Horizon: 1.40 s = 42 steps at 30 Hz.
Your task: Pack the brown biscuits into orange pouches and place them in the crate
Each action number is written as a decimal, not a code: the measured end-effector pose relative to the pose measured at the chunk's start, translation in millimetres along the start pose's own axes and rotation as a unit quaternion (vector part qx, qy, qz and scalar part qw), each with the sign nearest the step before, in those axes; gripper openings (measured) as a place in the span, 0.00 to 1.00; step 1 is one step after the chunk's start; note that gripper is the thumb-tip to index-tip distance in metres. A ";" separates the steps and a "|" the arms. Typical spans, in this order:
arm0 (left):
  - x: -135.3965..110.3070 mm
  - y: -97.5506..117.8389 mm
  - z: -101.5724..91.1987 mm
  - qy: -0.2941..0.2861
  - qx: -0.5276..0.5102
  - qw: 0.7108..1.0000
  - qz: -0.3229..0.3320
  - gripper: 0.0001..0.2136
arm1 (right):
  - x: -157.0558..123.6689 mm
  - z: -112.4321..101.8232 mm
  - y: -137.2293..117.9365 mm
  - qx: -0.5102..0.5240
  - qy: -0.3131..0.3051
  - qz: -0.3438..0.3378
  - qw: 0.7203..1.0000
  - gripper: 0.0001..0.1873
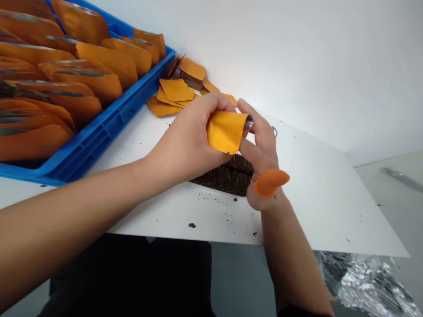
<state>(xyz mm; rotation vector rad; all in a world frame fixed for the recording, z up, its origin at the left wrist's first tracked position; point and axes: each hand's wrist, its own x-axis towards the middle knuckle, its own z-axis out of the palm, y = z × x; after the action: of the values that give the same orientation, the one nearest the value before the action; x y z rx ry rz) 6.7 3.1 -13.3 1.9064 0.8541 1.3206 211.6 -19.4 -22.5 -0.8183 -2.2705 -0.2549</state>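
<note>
My left hand (194, 132) is closed round a small orange pouch (225, 132) with a silvery lining. The pouch is tilted, its mouth facing right. At that mouth is my right hand (261, 149), its fingers apart and bent near the rim; whether they press on the pouch is hard to see. On my right thumb sits an orange finger cot (271, 182), pointing away from the pouch. Dark brown ridged strips (231, 180) lie side by side on the table under my hands, partly covered by them.
A blue crate (99, 141) at left holds many upright orange pouches (109, 61). Behind my hands lie flat orange pouches (175, 94) and a small block-like stack (192, 75). Dark crumbs (192, 225) dot the white table (317, 189). Crumpled foil (370, 281) is below its right edge.
</note>
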 end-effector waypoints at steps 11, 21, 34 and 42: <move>3.5 9.3 -2.4 -0.024 -0.090 0.995 -0.044 0.17 | 2.7 -10.4 -11.8 0.047 0.094 0.013 0.994 0.33; -1.0 3.5 -1.7 -0.017 0.047 0.998 0.046 0.12 | 5.1 -9.2 -5.2 0.052 0.080 -0.037 0.995 0.31; -2.2 5.6 -1.6 -0.007 0.155 0.982 0.110 0.08 | 9.6 -1.4 -26.9 -0.025 0.169 0.026 0.985 0.24; -5.6 6.5 1.0 -0.038 0.128 0.982 0.131 0.09 | 2.5 2.6 -12.1 0.000 0.083 -0.047 0.995 0.30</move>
<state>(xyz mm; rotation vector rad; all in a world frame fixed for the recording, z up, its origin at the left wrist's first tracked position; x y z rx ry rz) 7.0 -5.3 -11.3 2.3202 0.7860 1.3299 201.2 -26.7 -22.0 -0.6666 -2.1547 -0.3528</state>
